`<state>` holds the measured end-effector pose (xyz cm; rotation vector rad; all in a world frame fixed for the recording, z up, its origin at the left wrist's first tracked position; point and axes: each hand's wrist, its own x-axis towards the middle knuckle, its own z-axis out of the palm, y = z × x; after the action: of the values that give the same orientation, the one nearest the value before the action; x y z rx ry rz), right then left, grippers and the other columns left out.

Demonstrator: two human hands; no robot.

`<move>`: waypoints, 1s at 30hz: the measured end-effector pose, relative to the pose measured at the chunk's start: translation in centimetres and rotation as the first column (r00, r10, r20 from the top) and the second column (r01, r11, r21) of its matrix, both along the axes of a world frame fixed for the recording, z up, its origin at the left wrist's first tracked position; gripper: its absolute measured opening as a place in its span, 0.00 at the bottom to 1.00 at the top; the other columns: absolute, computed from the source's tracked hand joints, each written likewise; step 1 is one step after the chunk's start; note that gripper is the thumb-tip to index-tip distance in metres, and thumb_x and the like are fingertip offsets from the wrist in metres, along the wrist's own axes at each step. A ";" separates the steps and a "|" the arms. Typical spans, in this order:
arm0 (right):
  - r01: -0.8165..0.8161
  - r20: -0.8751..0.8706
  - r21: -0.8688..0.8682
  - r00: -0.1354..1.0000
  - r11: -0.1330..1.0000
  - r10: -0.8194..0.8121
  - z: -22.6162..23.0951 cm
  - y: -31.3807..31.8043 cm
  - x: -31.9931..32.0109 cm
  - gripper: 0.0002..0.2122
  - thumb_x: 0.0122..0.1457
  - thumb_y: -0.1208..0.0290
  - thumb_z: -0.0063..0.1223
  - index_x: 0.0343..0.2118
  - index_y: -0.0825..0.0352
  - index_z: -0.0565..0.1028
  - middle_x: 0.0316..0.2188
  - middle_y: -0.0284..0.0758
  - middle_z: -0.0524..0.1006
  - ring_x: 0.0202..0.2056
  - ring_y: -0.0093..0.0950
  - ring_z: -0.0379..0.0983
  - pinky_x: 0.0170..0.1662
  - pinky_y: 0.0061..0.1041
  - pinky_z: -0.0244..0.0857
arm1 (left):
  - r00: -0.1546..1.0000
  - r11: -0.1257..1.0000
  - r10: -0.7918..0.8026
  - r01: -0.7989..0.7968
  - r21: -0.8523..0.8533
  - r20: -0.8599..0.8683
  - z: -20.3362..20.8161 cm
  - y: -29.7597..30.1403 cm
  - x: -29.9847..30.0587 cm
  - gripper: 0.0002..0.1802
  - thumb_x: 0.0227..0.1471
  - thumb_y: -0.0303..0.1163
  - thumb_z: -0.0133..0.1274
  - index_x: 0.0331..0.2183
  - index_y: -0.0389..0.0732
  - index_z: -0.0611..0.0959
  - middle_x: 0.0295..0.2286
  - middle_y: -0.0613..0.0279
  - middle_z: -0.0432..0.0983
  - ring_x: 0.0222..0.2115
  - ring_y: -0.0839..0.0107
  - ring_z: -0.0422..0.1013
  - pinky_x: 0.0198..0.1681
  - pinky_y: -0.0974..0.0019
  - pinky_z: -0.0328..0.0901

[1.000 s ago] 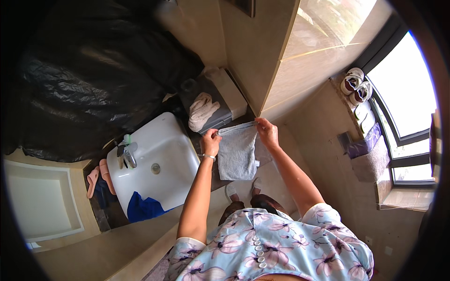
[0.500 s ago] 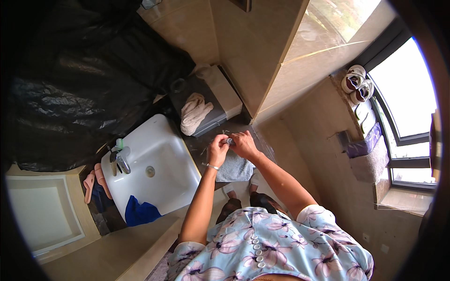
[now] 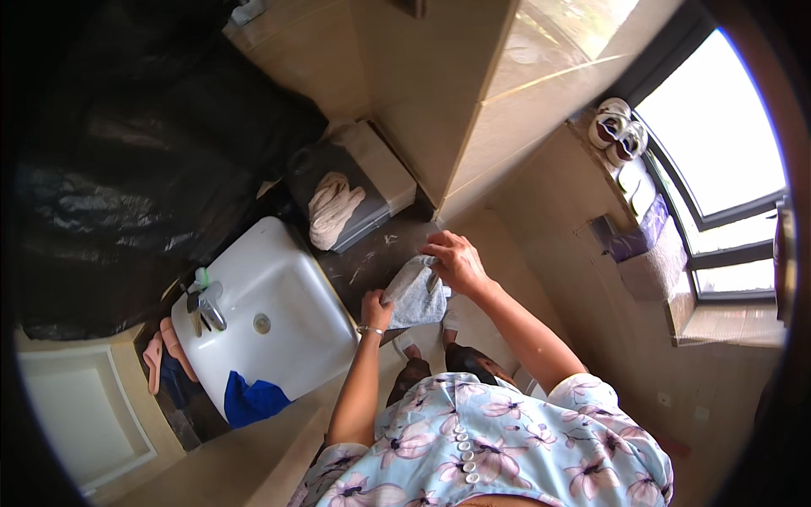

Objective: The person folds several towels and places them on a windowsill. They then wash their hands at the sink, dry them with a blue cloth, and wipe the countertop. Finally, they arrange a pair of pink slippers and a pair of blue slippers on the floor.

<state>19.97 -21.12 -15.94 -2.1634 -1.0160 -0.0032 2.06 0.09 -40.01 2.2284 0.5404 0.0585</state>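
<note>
A light grey cloth (image 3: 416, 296) hangs stretched at a slant between my hands, above the floor in front of my legs. My left hand (image 3: 375, 311) is closed on its lower left edge. My right hand (image 3: 457, 264) is higher and farther right, with its fingers curled over the cloth's upper right part. Its fingertips are partly hidden. What kind of cloth it is I cannot make out.
To the left is a white washbasin (image 3: 321, 313) with a chrome tap (image 3: 213, 308) and a blue cloth (image 3: 252, 400) over its rim. A pale towel (image 3: 335, 207) lies on a grey box (image 3: 376, 198) behind. Shoes (image 3: 619, 135) sit on the windowsill at right.
My hands, together at the top of the cloth before, have come apart. The left moved down to the cloth's edge and the right moved a little right, so the cloth is now slanted.
</note>
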 end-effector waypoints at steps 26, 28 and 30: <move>0.624 0.204 0.491 0.596 0.608 -0.777 16.7 -51.7 -12.6 0.09 0.57 0.78 0.64 0.41 0.64 0.80 0.28 0.36 0.77 0.25 0.33 0.74 0.29 0.29 0.69 | 0.779 0.663 -0.559 0.626 -0.411 0.284 21.1 -42.8 7.3 0.09 0.57 0.30 0.65 0.40 0.39 0.86 0.26 0.73 0.78 0.28 0.83 0.70 0.34 0.73 0.68; 0.634 0.283 0.491 0.532 0.597 -0.798 17.0 -55.5 -12.5 0.11 0.56 0.76 0.66 0.42 0.63 0.80 0.27 0.35 0.77 0.23 0.34 0.74 0.27 0.30 0.68 | 0.734 0.579 -0.621 0.665 -0.471 0.273 21.5 -46.9 8.1 0.09 0.58 0.30 0.64 0.40 0.39 0.86 0.27 0.74 0.78 0.29 0.84 0.70 0.35 0.74 0.68; 0.658 0.329 0.450 0.506 0.604 -0.797 17.9 -58.7 -12.2 0.10 0.56 0.74 0.66 0.42 0.62 0.80 0.27 0.35 0.77 0.24 0.35 0.75 0.27 0.31 0.69 | 0.702 0.497 -0.665 0.671 -0.550 0.256 22.1 -50.7 8.5 0.09 0.58 0.29 0.64 0.41 0.38 0.86 0.28 0.74 0.79 0.30 0.84 0.70 0.36 0.74 0.67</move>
<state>7.76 -79.77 1.97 -2.2027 -0.2001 -1.1207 10.53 -50.66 -17.94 1.6297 -0.3429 -0.4617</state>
